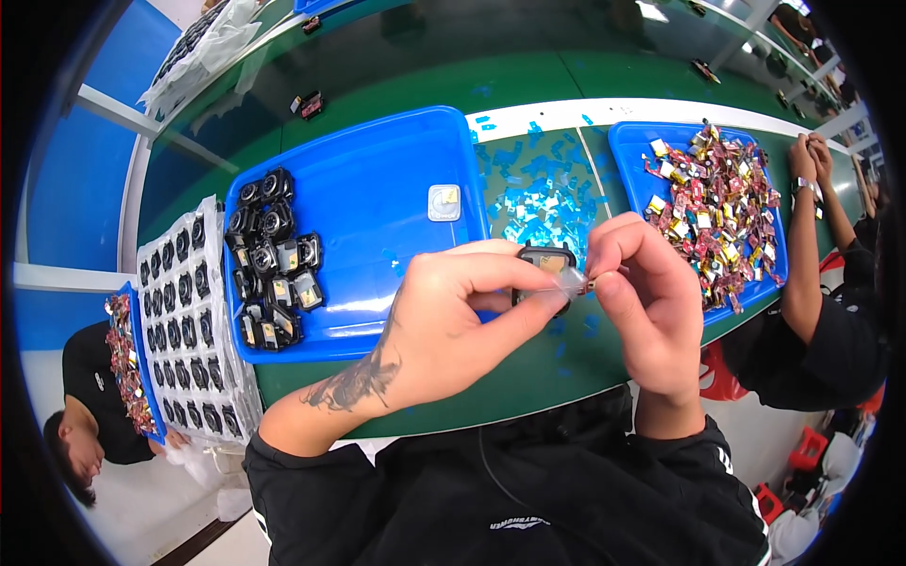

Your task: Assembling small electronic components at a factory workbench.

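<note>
left hand (pixel 453 321) + right hand (pixel 646 302): pinch black part (pixel 545 267) | blue tray (pixel 377 208) behind

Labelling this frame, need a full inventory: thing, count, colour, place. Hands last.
small black part: one, black with a gold patch, held between both hands
clear film tab: one, transparent, pinched at the part's right edge
left tray: one, blue, on the green table
black parts: a cluster, too many to count, left side of the left tray
pale square piece: one, whitish, alone in the left tray
right tray: one, blue, holds a heap of red and gold pieces
blue film scraps: many, between the trays
clear blister sheet: one, rows of black parts, far left
co-worker's arm: one, right edge
left hand: grips the part
right hand: pinches the tab
</note>
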`<action>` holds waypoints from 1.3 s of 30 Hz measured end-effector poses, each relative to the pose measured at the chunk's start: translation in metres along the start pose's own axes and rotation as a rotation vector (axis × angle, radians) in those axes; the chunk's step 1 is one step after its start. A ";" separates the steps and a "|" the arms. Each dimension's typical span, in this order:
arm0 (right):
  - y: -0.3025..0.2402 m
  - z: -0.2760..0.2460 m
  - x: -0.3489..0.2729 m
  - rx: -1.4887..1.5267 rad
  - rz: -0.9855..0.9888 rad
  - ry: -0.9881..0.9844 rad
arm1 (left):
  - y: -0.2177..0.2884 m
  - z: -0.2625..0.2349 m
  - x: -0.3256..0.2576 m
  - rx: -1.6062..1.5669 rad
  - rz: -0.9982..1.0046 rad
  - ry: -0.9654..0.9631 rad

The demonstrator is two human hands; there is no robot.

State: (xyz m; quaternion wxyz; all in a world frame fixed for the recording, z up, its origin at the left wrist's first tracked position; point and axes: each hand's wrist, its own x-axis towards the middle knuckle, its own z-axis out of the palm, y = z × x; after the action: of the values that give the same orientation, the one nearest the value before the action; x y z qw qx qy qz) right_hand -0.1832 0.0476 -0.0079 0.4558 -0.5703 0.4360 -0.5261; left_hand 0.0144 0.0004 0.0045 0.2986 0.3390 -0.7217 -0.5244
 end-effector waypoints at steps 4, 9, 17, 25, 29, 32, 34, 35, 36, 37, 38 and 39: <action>0.002 0.007 -0.007 0.149 0.029 0.077 | -0.001 0.004 0.002 -0.416 -0.288 0.015; 0.006 0.015 -0.005 -0.011 -0.060 0.145 | -0.006 0.008 0.002 -0.440 -0.255 0.042; 0.004 0.020 -0.001 0.028 -0.004 0.211 | -0.012 0.015 0.000 -0.460 -0.052 0.093; 0.012 0.025 0.001 -0.172 -0.112 0.259 | -0.018 0.018 0.000 -0.514 0.034 0.142; 0.023 0.033 0.000 -0.172 -0.137 0.276 | -0.022 0.022 0.001 -0.568 0.036 0.156; 0.022 0.041 0.002 -0.030 -0.050 0.367 | -0.018 0.026 -0.001 -0.556 0.037 0.210; 0.024 0.041 0.002 -0.038 -0.046 0.348 | -0.018 0.027 -0.002 -0.509 0.056 0.228; 0.025 0.041 0.001 -0.040 -0.040 0.333 | -0.018 0.027 -0.003 -0.457 0.070 0.244; 0.025 0.041 0.001 -0.058 -0.080 0.338 | -0.019 0.026 -0.003 -0.462 0.076 0.244; 0.024 0.040 0.000 -0.067 -0.083 0.337 | -0.022 0.026 -0.003 -0.475 0.071 0.236; 0.023 0.038 0.000 -0.088 -0.092 0.341 | -0.023 0.026 -0.003 -0.488 0.066 0.228; 0.022 0.036 0.000 -0.108 -0.101 0.345 | -0.023 0.026 -0.003 -0.495 0.071 0.229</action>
State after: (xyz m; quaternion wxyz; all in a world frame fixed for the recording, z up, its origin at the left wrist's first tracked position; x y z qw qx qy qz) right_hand -0.1476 0.0448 -0.0309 0.3158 -0.5163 0.5064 -0.6142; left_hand -0.0003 0.0121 -0.0248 0.4702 0.2871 -0.5448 -0.6323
